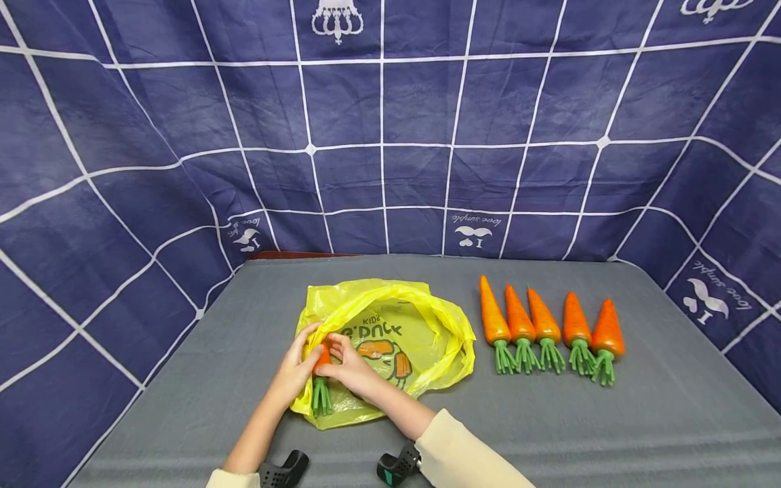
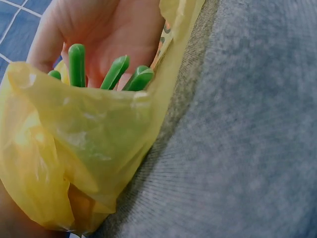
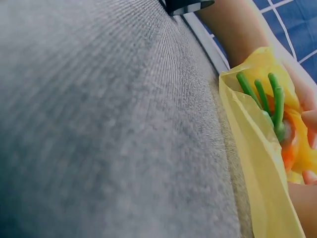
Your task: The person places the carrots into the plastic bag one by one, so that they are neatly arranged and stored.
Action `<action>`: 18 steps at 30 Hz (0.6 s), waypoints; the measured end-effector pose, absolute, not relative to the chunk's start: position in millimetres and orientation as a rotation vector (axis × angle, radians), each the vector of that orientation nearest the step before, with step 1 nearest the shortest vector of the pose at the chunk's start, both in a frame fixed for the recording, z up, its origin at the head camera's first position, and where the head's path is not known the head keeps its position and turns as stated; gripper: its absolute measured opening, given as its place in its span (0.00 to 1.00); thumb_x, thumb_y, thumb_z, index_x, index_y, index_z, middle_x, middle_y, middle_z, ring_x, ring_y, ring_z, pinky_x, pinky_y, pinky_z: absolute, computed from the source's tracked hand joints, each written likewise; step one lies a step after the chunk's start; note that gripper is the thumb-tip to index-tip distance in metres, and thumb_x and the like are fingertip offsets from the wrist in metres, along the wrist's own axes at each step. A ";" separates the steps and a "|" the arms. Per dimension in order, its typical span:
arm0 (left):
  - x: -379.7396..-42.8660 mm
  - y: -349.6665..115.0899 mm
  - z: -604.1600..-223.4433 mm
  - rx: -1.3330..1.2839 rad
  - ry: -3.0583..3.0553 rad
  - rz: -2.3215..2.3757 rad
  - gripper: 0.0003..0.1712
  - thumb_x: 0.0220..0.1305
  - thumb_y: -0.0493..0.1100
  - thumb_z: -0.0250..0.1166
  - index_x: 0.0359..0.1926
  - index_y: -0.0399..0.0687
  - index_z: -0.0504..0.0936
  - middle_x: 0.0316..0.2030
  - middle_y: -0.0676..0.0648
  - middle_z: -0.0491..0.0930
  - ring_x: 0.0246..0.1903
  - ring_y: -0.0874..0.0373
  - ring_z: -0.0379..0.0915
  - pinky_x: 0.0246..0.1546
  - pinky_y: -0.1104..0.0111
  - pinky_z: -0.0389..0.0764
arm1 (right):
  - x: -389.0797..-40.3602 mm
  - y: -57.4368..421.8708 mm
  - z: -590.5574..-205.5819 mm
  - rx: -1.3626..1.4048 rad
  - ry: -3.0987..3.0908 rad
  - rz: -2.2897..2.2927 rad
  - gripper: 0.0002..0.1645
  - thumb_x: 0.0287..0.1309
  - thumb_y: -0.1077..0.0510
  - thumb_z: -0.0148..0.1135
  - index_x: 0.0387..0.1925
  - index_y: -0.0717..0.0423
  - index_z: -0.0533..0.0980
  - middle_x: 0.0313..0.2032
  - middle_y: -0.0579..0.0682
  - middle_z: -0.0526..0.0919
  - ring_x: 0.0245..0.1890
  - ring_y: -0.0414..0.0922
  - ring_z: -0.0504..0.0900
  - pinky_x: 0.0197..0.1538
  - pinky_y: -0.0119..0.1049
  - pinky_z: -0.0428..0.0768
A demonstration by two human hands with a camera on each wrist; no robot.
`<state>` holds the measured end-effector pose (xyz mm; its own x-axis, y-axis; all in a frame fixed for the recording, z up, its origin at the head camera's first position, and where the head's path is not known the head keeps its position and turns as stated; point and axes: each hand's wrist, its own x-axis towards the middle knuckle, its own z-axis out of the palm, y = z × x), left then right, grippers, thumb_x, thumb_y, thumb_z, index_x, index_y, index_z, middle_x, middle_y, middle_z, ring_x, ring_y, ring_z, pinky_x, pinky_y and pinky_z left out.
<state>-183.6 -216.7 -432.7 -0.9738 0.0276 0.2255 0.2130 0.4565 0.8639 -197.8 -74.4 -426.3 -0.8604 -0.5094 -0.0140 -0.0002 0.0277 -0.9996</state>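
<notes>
A yellow plastic bag (image 1: 421, 379) with a printed duck lies spread on the grey cloth, its mouth gaping. Inside its left edge is a carrot (image 1: 323, 356), orange body away from the person and green stalks (image 1: 321, 396) toward them. My left hand (image 1: 295, 373) grips the bag's left rim, its thumb beside the carrot. From the other side, my right hand (image 1: 348, 369) holds the carrot between thumb and fingers. In the left wrist view, green stalk ends (image 2: 77, 64) poke above a fold of the bag (image 2: 94, 129). The right wrist view shows the stalks (image 3: 277, 106) against the yellow film.
Several carrots lie in a row to the right of the bag, the leftmost carrot (image 1: 493, 315) being close to its rim. A blue curtain with white lines (image 1: 415, 176) encloses the grey table (image 1: 549, 434) at the back and sides.
</notes>
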 end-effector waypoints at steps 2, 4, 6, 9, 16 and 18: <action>-184.1 -217.0 -433.5 -0.217 -2.530 -1.530 0.26 0.66 0.43 0.52 0.63 0.45 0.61 0.63 0.39 0.62 0.61 0.49 0.57 0.57 0.57 0.62 | -196.8 -71.6 -425.0 -0.501 1.933 -1.882 0.41 0.50 0.62 0.60 0.64 0.62 0.53 0.64 0.64 0.57 0.66 0.58 0.56 0.64 0.50 0.61; -184.3 -217.3 -433.9 -0.218 -2.537 -1.530 0.26 0.66 0.43 0.53 0.63 0.44 0.61 0.63 0.39 0.62 0.61 0.49 0.57 0.56 0.57 0.63 | -196.4 -68.7 -424.0 -0.483 1.916 -1.875 0.41 0.51 0.61 0.59 0.65 0.60 0.53 0.65 0.63 0.56 0.66 0.58 0.56 0.63 0.51 0.63; -184.3 -217.4 -433.7 -0.224 -2.536 -1.538 0.26 0.66 0.42 0.53 0.63 0.44 0.61 0.63 0.39 0.61 0.61 0.48 0.57 0.57 0.55 0.62 | -196.2 -65.7 -422.6 -0.474 1.902 -1.871 0.41 0.51 0.61 0.59 0.65 0.58 0.53 0.65 0.63 0.56 0.66 0.57 0.56 0.62 0.52 0.63; -183.7 -217.8 -433.2 -0.227 -2.535 -1.565 0.26 0.65 0.42 0.53 0.63 0.44 0.61 0.63 0.39 0.61 0.62 0.46 0.55 0.58 0.50 0.60 | -195.4 -60.2 -419.8 -0.480 1.885 -1.875 0.41 0.52 0.61 0.58 0.66 0.57 0.53 0.66 0.62 0.56 0.66 0.57 0.57 0.61 0.53 0.64; -183.8 -216.8 -432.0 -0.200 -2.565 -1.546 0.26 0.64 0.39 0.54 0.63 0.46 0.62 0.62 0.41 0.63 0.60 0.50 0.59 0.57 0.58 0.63 | -193.1 -44.5 -413.1 -0.518 1.885 -1.872 0.40 0.54 0.60 0.57 0.67 0.54 0.52 0.66 0.58 0.57 0.66 0.54 0.58 0.63 0.50 0.62; -184.1 -216.4 -432.4 -0.185 -2.571 -1.540 0.26 0.64 0.38 0.54 0.63 0.46 0.62 0.62 0.41 0.64 0.59 0.50 0.60 0.57 0.58 0.64 | -192.4 -39.4 -411.5 -0.535 1.876 -1.876 0.41 0.54 0.59 0.57 0.67 0.54 0.51 0.67 0.57 0.56 0.66 0.53 0.57 0.64 0.50 0.62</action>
<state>-184.1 -216.4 -432.4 -0.9828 0.0336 0.1815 0.1759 0.4687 0.8656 -192.4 -39.4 -411.5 -0.8323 -0.5535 -0.0312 0.0312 0.0094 -0.9995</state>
